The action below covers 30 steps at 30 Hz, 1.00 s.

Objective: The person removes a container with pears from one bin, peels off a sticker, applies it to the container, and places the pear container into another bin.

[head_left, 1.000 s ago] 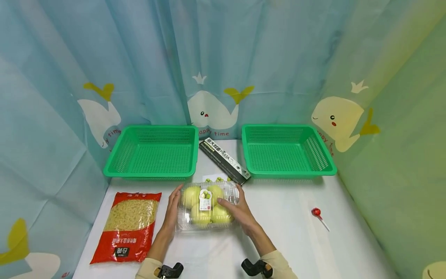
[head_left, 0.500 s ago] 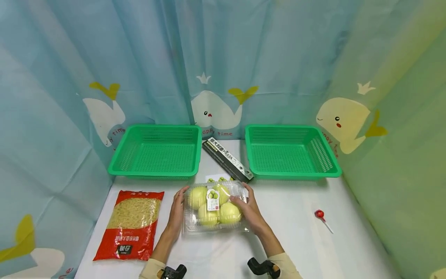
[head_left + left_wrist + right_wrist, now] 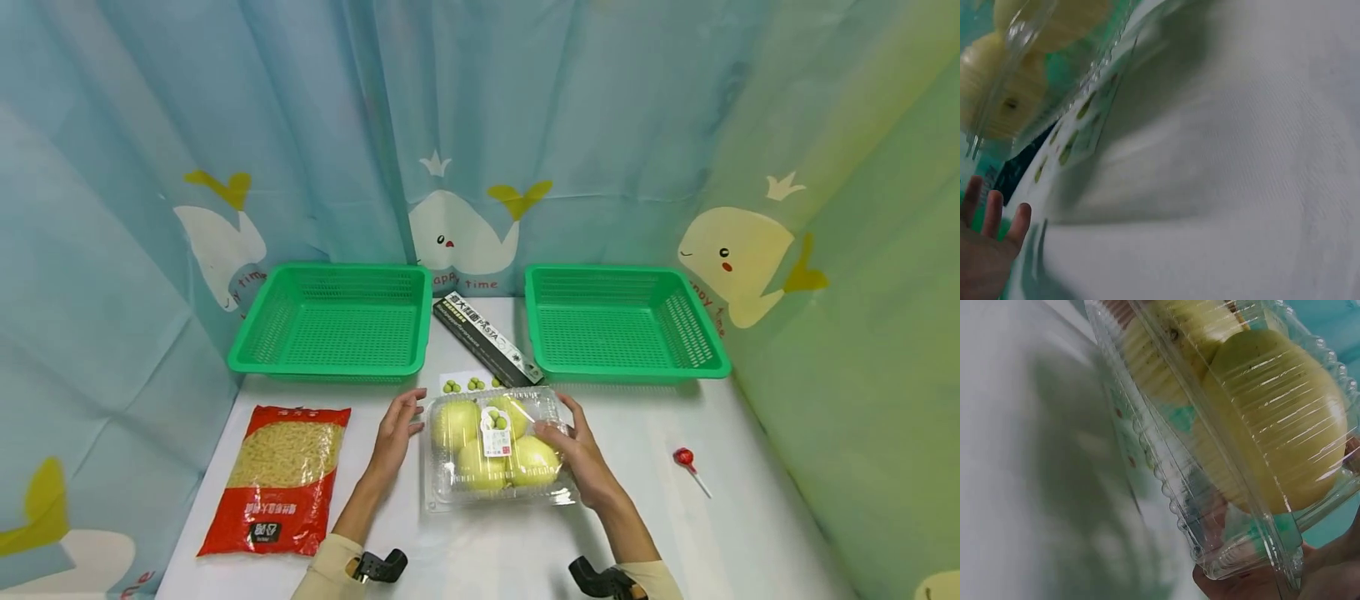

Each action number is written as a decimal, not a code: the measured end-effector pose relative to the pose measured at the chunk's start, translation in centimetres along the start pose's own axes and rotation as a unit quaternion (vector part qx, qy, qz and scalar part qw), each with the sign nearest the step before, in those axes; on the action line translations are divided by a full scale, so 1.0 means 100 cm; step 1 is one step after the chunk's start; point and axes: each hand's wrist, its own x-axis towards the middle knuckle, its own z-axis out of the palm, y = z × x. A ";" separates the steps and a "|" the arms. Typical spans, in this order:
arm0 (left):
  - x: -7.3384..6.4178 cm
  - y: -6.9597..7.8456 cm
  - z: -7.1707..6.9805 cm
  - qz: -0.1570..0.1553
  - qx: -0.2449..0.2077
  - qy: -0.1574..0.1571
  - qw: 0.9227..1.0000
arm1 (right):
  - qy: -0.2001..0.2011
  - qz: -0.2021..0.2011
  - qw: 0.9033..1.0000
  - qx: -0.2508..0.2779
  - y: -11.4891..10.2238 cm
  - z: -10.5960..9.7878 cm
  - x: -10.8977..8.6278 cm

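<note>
A clear plastic fruit box (image 3: 497,454) with several yellow-green round fruits inside and a white label on its lid is in the middle of the head view. My right hand (image 3: 583,454) grips its right side, thumb over the lid and fingers around the far edge. In the right wrist view the box (image 3: 1235,444) hangs over the white surface with a shadow below. My left hand (image 3: 399,429) is just left of the box, apart from it, fingers loosely bent and holding nothing. Spread fingers of the left hand (image 3: 988,250) show in the left wrist view, below the box.
Two green baskets (image 3: 330,369) (image 3: 633,369) stand at the back. A dark pasta box (image 3: 487,337) lies slanted between them, near a paper (image 3: 461,380) with green fruit pictures. A red pasta bag (image 3: 277,483) lies left, a red lollipop (image 3: 684,457) right.
The fruit box has moved to the right with my right hand. My left hand has let go of its left side and now stands apart from it.
</note>
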 end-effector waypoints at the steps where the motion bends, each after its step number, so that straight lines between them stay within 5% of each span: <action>1: 0.002 0.001 0.004 0.004 0.002 -0.002 1.000 | 0.002 0.000 1.000 0.001 -0.002 -0.005 -0.003; 7: 0.016 0.013 0.030 0.017 0.016 -0.031 0.999 | 0.016 -0.004 1.000 0.002 -0.022 -0.037 -0.020; 12: 0.028 0.024 0.059 0.005 0.028 -0.056 0.998 | 0.000 -0.050 0.999 0.013 -0.052 -0.061 -0.019; 23: 0.053 0.034 0.121 -0.001 0.034 -0.120 0.992 | 0.026 -0.093 0.992 0.079 -0.124 -0.119 0.035; 30: 0.065 0.044 0.149 -0.016 0.056 -0.136 0.989 | 0.063 -0.051 0.997 0.003 -0.149 -0.150 0.064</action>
